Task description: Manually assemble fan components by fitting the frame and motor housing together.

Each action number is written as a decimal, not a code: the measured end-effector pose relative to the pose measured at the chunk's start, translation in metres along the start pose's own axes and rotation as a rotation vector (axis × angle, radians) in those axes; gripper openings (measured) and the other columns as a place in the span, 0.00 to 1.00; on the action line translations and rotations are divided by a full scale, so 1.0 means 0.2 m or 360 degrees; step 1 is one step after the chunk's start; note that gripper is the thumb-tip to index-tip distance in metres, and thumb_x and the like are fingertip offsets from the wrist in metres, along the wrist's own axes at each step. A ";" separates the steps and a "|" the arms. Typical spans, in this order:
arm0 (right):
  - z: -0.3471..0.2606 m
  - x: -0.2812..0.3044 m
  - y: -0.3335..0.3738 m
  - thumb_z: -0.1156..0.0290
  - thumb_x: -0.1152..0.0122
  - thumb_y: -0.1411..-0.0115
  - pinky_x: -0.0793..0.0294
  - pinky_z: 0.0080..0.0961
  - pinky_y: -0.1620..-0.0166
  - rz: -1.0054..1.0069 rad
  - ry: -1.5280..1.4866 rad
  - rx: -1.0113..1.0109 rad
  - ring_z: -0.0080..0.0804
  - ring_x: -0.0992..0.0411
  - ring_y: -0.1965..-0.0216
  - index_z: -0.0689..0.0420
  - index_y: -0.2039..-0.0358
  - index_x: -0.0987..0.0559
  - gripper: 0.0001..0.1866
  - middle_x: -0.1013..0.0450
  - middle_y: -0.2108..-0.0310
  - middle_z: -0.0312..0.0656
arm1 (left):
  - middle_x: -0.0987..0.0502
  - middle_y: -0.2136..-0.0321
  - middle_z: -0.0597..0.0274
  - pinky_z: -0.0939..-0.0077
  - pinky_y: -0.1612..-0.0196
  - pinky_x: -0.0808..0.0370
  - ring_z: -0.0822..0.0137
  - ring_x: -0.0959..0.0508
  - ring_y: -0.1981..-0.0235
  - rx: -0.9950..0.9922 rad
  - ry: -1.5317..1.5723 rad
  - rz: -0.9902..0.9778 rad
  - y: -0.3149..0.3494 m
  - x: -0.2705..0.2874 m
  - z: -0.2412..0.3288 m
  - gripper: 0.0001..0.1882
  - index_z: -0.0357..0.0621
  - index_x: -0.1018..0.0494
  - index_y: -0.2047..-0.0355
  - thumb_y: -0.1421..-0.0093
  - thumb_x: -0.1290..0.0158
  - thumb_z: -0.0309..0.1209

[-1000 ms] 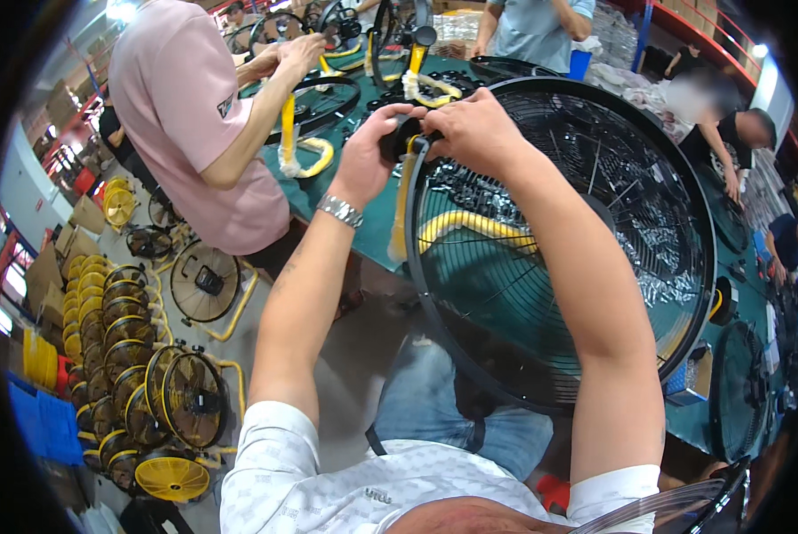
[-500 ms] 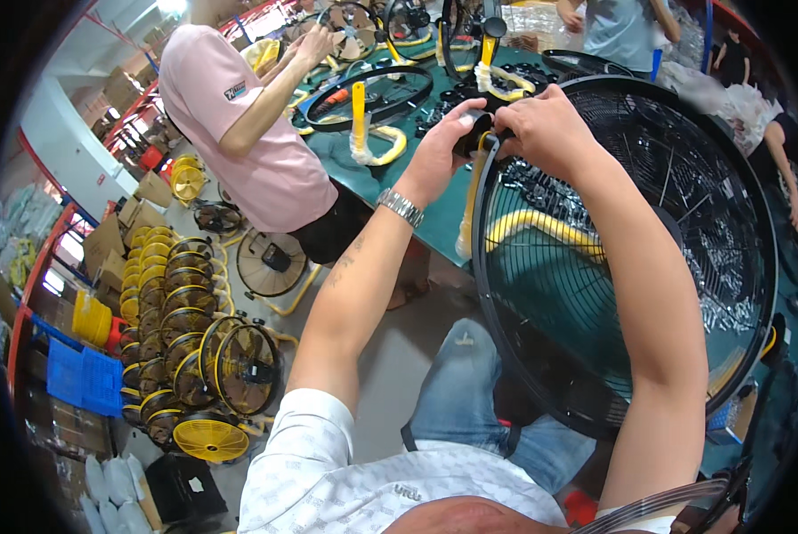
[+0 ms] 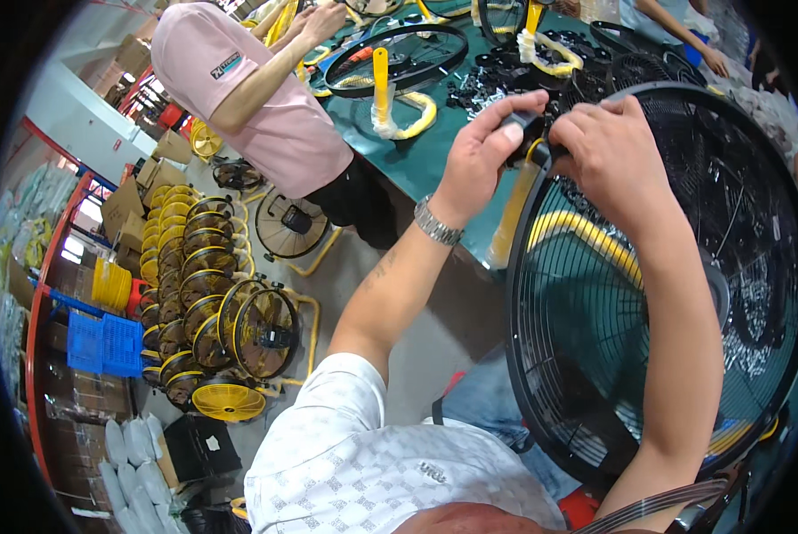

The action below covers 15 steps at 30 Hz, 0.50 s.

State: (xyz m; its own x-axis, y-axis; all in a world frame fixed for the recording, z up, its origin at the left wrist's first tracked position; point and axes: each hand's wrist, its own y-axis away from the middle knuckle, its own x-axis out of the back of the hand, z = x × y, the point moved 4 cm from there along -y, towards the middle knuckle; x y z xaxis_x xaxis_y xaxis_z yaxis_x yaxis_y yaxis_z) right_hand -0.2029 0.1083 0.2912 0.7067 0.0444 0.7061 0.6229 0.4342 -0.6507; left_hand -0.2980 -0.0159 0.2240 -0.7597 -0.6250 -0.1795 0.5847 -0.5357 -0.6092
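Observation:
A large round black fan [image 3: 586, 374] with a wire grille stands tilted at the edge of the green table, its rim meeting the top of a yellow bracket arm [image 3: 516, 209]. At that joint my left hand [image 3: 481, 169], wearing a metal watch, grips a dark knob-like part [image 3: 525, 125] between thumb and fingers. My right hand [image 3: 611, 156] is closed just inside the rim beside the joint, knuckles up; its fingertips and whatever they hold are hidden. Below, a yellow curved tube [image 3: 586, 227] of the stand shows through the grille.
On the green table [image 3: 457, 191] lie another yellow bracket [image 3: 381, 93], a black ring [image 3: 399, 58] and heaps of small black parts. A co-worker in a pink shirt [image 3: 247, 107] stands left. Finished fans [image 3: 207, 294] line the floor near a blue crate [image 3: 105, 345].
My view has shifted, so the fan and both hands appear farther right. Both hands stay at the bracket joint; the left index finger now stretches farther over the knob-like part.

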 end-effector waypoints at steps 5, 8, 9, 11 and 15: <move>-0.01 0.03 0.00 0.63 0.36 0.52 0.34 0.32 0.54 -0.0039 -0.0034 -0.0047 0.26 0.26 0.63 0.51 0.71 0.26 0.11 0.26 0.73 0.31 | 0.35 0.41 0.44 0.59 0.36 0.39 0.54 0.36 0.38 0.0040 0.0290 -0.0193 -0.01 0.00 0.06 0.18 0.39 0.31 0.53 0.45 0.56 0.25; -0.01 0.04 -0.01 0.63 0.36 0.52 0.33 0.32 0.54 -0.0039 0.0007 -0.0019 0.26 0.26 0.63 0.51 0.71 0.25 0.10 0.25 0.73 0.31 | 0.30 0.45 0.48 0.62 0.38 0.35 0.60 0.30 0.44 0.0238 0.0423 0.0092 -0.03 -0.01 0.05 0.12 0.39 0.29 0.54 0.38 0.54 0.28; -0.01 0.03 -0.01 0.63 0.35 0.52 0.33 0.32 0.54 -0.0048 0.0013 -0.0018 0.27 0.26 0.63 0.51 0.71 0.25 0.10 0.25 0.73 0.31 | 0.28 0.47 0.51 0.65 0.39 0.34 0.63 0.28 0.46 0.0186 0.0353 0.0159 -0.03 -0.02 0.04 0.12 0.39 0.28 0.54 0.35 0.55 0.28; -0.02 0.02 -0.01 0.63 0.35 0.53 0.33 0.32 0.54 -0.0082 0.0016 -0.0011 0.27 0.26 0.63 0.51 0.71 0.25 0.10 0.25 0.73 0.31 | 0.26 0.49 0.53 0.70 0.41 0.33 0.66 0.28 0.47 0.0161 0.0233 0.0242 -0.03 -0.03 0.02 0.14 0.38 0.29 0.51 0.35 0.55 0.27; -0.01 0.01 0.00 0.61 0.34 0.53 0.34 0.33 0.53 -0.0128 0.0014 -0.0027 0.27 0.25 0.62 0.51 0.71 0.25 0.12 0.24 0.72 0.32 | 0.29 0.45 0.53 0.73 0.41 0.34 0.67 0.29 0.45 0.0087 0.0291 0.0210 0.02 -0.06 0.00 0.25 0.32 0.36 0.41 0.37 0.59 0.31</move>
State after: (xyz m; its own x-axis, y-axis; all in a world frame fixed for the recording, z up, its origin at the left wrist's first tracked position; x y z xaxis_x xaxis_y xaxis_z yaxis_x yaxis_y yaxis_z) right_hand -0.2009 0.1059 0.2909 0.6571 0.0024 0.7538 0.6831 0.4208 -0.5969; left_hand -0.2861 -0.0110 0.2230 -0.7115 -0.5813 -0.3947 0.6932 -0.4890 -0.5295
